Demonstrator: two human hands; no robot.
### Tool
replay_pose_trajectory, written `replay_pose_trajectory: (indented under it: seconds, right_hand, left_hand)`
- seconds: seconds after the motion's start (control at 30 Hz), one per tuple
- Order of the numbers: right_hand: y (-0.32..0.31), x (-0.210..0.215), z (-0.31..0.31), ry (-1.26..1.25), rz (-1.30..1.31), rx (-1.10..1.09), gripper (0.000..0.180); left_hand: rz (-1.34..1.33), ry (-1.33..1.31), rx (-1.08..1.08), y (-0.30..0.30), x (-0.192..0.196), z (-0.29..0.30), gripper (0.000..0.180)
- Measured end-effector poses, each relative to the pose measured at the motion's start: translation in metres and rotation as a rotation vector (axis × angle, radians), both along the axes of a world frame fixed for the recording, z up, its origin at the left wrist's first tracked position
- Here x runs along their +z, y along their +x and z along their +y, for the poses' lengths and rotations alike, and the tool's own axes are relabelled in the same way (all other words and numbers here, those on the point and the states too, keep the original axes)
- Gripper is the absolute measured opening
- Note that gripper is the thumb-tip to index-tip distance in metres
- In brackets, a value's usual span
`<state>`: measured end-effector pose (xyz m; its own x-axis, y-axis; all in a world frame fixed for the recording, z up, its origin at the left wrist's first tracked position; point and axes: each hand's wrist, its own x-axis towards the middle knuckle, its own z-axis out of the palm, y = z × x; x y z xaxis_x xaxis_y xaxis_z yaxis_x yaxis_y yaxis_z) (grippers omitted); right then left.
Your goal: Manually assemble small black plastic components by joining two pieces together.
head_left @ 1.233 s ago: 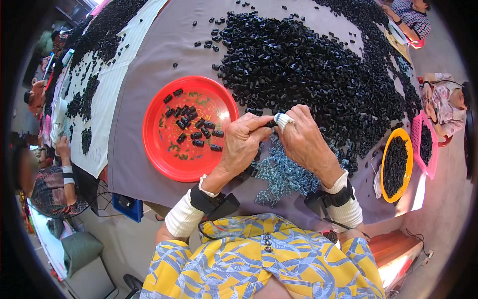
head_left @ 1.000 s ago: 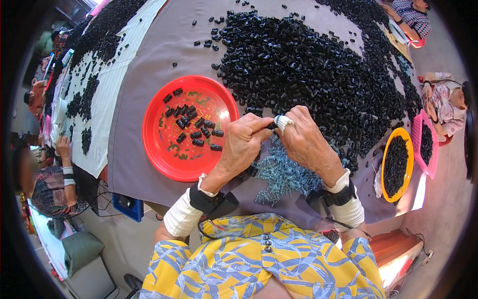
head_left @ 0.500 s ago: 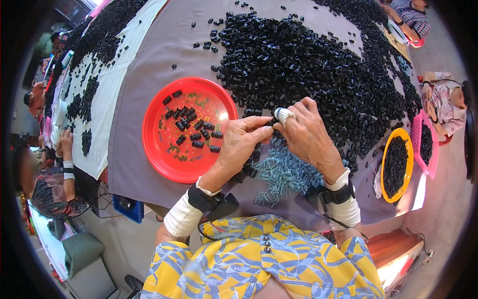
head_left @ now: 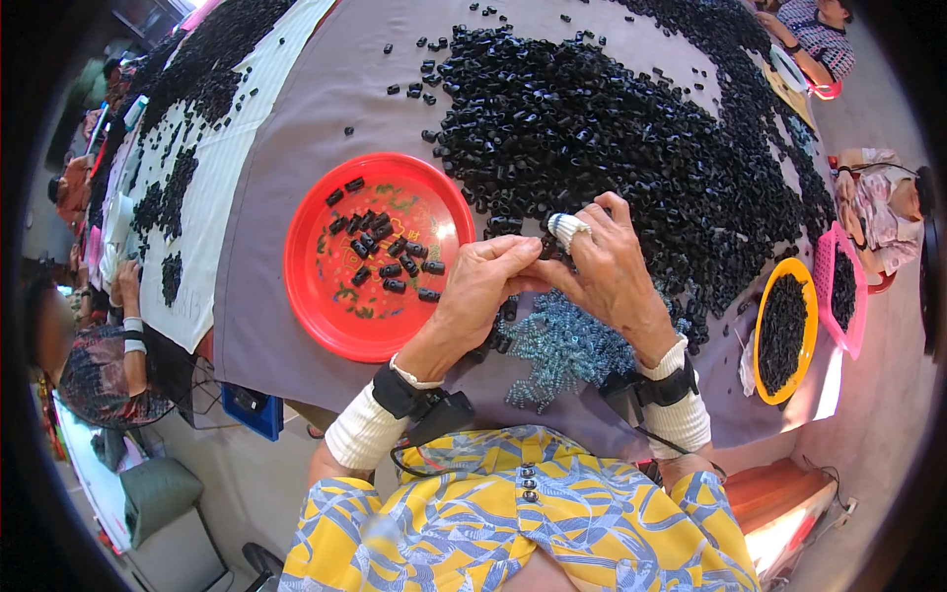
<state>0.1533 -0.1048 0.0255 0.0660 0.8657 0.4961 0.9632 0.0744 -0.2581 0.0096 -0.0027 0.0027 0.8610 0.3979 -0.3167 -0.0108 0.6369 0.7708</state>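
Observation:
My left hand [head_left: 483, 286] and my right hand [head_left: 614, 276] meet at the fingertips above the table, both closed in a pinch. Whatever lies between the fingers is too covered to name. A white band with dark stripes wraps one finger of my right hand. Just below the hands lies a heap of small bluish metal coil springs [head_left: 557, 345]. Beyond them spreads a large pile of small black plastic parts [head_left: 592, 138]. Left of my left hand is a round red tray [head_left: 306, 306] with several black cylindrical assembled pieces [head_left: 380, 232] in it.
Grey cloth covers the table [head_left: 276, 197]. To the right stand a yellow oval basket [head_left: 812, 321] of thin black parts and a pink basket [head_left: 854, 340] with more black pieces. Other people work at the far left and upper right. A blue bin [head_left: 254, 412] sits below the left table edge.
My fingers have shifted: the right fingertips now tuck under the left ones, and the dark bit seen between them before is hidden. The tray's contents look the same.

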Motion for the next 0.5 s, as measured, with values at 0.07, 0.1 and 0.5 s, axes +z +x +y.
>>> replay_pose_trajectory:
  seconds: [0.07, 0.1, 0.5]
  right_hand:
    - [-0.0011, 0.0008, 0.0002, -0.006, 0.028, 0.011, 0.028]
    - [-0.002, 0.0026, 0.0003, 0.001, 0.026, -0.005, 0.029]
    - [0.0038, 0.0025, 0.0002, -0.006, 0.092, 0.015, 0.03]
  left_hand:
    - [0.002, 0.018, 0.007, 0.0004, -0.0037, 0.0002, 0.022]
    - [0.004, 0.037, 0.016, 0.0006, -0.0047, 0.0003, 0.021]
    - [0.023, 0.113, 0.01, 0.0027, -0.0036, -0.0028, 0.02]
